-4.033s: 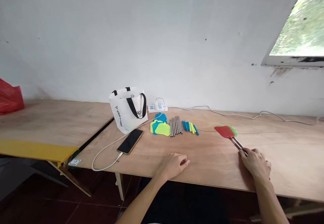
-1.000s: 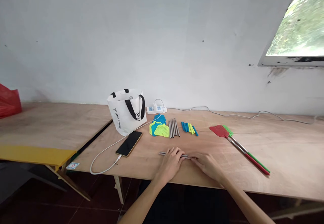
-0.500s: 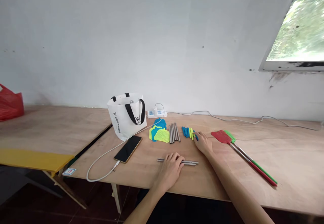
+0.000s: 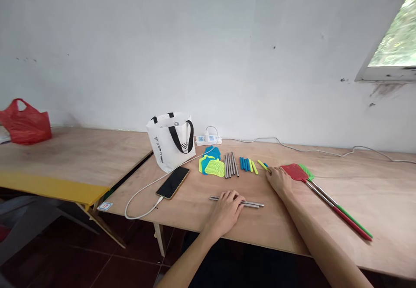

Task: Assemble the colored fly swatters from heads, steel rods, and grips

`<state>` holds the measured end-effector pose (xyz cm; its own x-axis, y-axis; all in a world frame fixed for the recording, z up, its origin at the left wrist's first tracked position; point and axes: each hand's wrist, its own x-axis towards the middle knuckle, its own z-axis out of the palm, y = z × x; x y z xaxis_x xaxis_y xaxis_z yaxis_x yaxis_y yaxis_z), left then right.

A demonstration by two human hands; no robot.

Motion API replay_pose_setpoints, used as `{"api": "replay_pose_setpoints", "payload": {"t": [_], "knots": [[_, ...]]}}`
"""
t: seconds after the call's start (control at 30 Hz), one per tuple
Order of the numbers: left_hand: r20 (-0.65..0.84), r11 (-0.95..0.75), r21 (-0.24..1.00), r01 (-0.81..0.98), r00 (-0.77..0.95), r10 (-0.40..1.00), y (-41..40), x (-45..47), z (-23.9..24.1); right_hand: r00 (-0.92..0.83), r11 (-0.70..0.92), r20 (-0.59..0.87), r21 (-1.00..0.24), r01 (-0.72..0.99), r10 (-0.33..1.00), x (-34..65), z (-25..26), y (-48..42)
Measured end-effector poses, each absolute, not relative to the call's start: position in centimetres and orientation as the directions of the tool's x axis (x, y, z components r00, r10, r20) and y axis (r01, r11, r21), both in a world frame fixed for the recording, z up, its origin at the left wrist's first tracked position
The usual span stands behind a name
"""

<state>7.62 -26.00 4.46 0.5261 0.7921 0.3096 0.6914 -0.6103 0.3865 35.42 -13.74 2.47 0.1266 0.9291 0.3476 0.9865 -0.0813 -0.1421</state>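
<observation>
My left hand (image 4: 227, 210) lies over two thin metal rods (image 4: 251, 203) near the table's front edge, fingers curled on them. My right hand (image 4: 278, 180) reaches further back, and its fingertips pinch one end of a yellow-green handle sleeve (image 4: 261, 165) with a blue one beside it. To the left lies a row of blue and yellow sleeves (image 4: 247, 165), then a bundle of metal rods (image 4: 230, 165), then blue and yellow mesh swatter heads (image 4: 212, 165). Right of my right hand lie a red fly swatter (image 4: 294, 171) and a green fly swatter (image 4: 306, 171).
A white tote bag (image 4: 170, 142) stands at the back left, with a phone (image 4: 173, 182) on a white cable in front and a power strip (image 4: 208, 139) by the wall. A second table (image 4: 52, 188) with a yellow edge carries a red plastic bag (image 4: 26, 121).
My right hand left the swatter handles, joined the left on the two rods, then reached back to the sleeves and drew a yellow one out to the right. The left hand stayed on the rods.
</observation>
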Motion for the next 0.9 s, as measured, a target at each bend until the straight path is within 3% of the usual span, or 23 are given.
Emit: {"api": "replay_pose_setpoints", "payload": {"t": [0.2, 0.37, 0.47, 0.6, 0.73, 0.9], "knots": [[0.316, -0.615, 0.391, 0.685, 0.528, 0.788, -26.0, 7.7, 4.5, 0.138, -0.089, 0.386, -0.143, 0.986, 0.912, 38.3, 2.1, -17.2], [0.296, -0.594, 0.513, 0.619, 0.522, 0.8, -25.7, 7.1, 4.4, -0.063, 0.178, 0.488, -0.194, 0.965, 0.87, 40.2, 0.9, -20.5], [0.324, -0.554, 0.573, 0.604, 0.454, 0.83, -24.1, 5.7, 4.7, -0.178, 0.327, 0.478, -0.249, 0.911, 0.86, 40.0, 0.7, -21.4], [0.383, -0.447, 0.427, 0.786, 0.29, 0.877, -20.1, 3.1, 5.4, -0.273, 0.431, 0.474, -0.264, 0.863, 0.837, 37.8, 1.1, -21.5], [0.316, -0.161, 0.251, 0.955, 0.076, 0.946, -15.8, 1.7, 5.7, -0.317, 0.465, 0.494, -0.21, 0.86, 0.81, 34.9, 1.2, -21.1], [0.195, 0.07, 0.293, 0.954, -0.131, 0.972, -12.0, 1.5, 5.3, -0.341, 0.464, 0.504, -0.14, 0.875, 0.794, 32.6, 2.0, -21.3]]}}
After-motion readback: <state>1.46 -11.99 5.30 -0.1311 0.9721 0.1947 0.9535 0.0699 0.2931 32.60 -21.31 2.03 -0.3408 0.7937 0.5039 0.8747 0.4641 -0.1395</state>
